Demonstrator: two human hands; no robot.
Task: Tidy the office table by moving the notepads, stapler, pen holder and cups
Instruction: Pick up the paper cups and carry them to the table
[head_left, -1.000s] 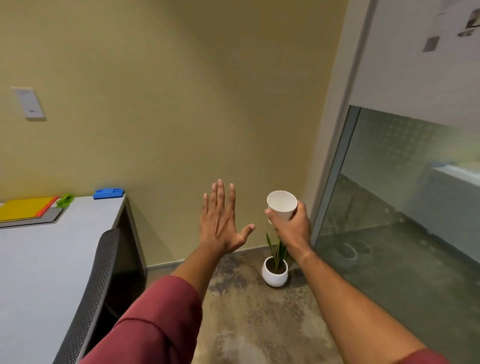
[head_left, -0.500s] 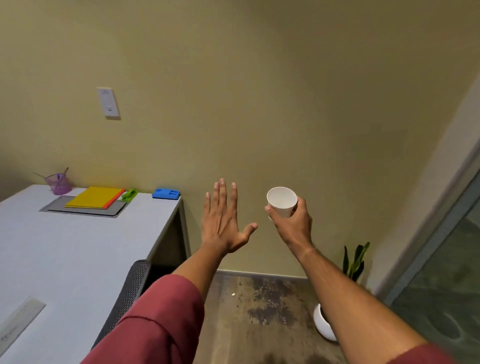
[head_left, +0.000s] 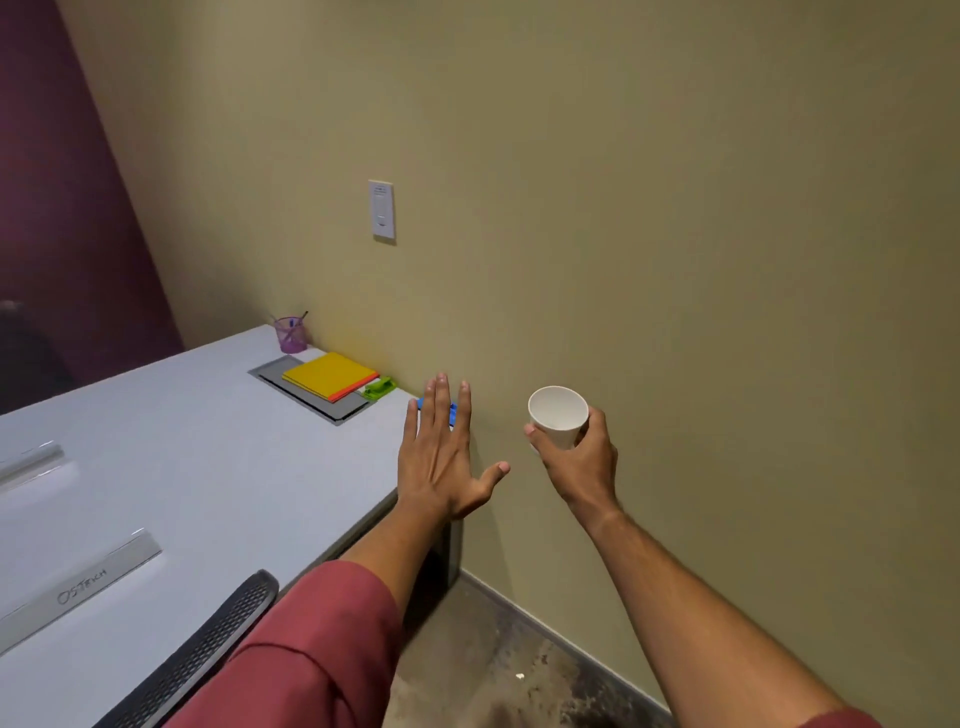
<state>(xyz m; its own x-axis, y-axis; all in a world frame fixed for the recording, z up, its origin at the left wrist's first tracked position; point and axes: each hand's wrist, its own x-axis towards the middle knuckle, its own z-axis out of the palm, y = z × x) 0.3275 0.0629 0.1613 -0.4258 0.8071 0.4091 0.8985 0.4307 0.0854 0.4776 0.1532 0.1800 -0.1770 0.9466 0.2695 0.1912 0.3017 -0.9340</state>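
My right hand (head_left: 579, 460) grips a white paper cup (head_left: 557, 414), held upright in the air to the right of the white office table (head_left: 171, 467). My left hand (head_left: 441, 452) is flat with fingers spread over the table's far right corner, holding nothing. It partly hides a blue stapler (head_left: 452, 410). A stack of yellow and orange notepads (head_left: 330, 375) lies on a grey mat (head_left: 311, 400) by the wall. A green object (head_left: 380, 387) sits beside the stack. A purple pen holder (head_left: 291, 334) with pens stands further back.
A black mesh chair back (head_left: 208, 654) is at the table's near edge. Two clear plastic strips (head_left: 78, 587) lie on the table's left part. A beige wall with a white switch plate (head_left: 382, 209) runs behind; bare concrete floor (head_left: 498, 670) lies below right.
The view has swung left: the potted plant and glass door have left the frame, and the table fills more of it. Both hands keep their pose, the cup still held.
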